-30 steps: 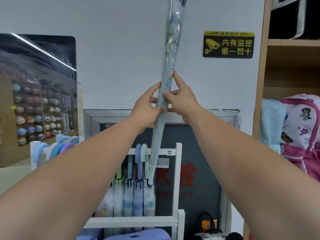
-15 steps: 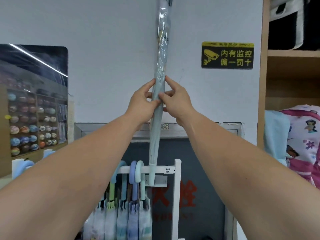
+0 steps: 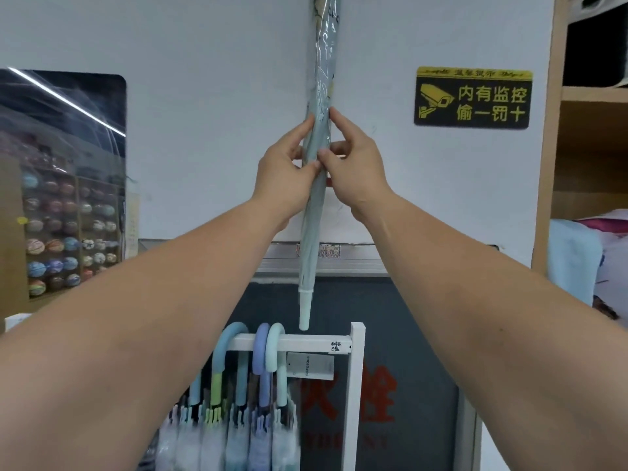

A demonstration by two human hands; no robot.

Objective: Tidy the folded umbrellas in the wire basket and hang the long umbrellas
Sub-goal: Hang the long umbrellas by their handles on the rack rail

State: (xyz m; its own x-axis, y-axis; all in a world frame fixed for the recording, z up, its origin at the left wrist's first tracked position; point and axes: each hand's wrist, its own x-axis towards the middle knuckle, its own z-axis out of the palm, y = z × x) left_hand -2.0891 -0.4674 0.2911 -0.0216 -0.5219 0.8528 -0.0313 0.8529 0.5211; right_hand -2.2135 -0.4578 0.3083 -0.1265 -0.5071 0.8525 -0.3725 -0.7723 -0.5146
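Observation:
I hold a long grey-blue umbrella (image 3: pixel 312 219) upright in front of the white wall, its pale tip pointing down just above the white rack bar (image 3: pixel 307 343). Its upper part is in a clear plastic sleeve and its handle end is out of frame at the top. My left hand (image 3: pixel 283 168) pinches the shaft from the left, and my right hand (image 3: pixel 353 164) pinches it from the right at the same height. Several long umbrellas (image 3: pixel 261 355) hang by curved pastel handles on the rack bar below. The wire basket is not in view.
A white rack post (image 3: pixel 356 396) stands right of the hanging umbrellas, with a grey tag (image 3: pixel 310 366) under the bar. A yellow and black camera sign (image 3: pixel 472 96) is on the wall. Wooden shelving (image 3: pixel 591 130) with bags fills the right edge. A mirror (image 3: pixel 64 181) is at left.
The umbrella has gone from tilted to nearly upright and has risen, so its tip now hangs just above the rack bar instead of behind it. Both hands kept their hold.

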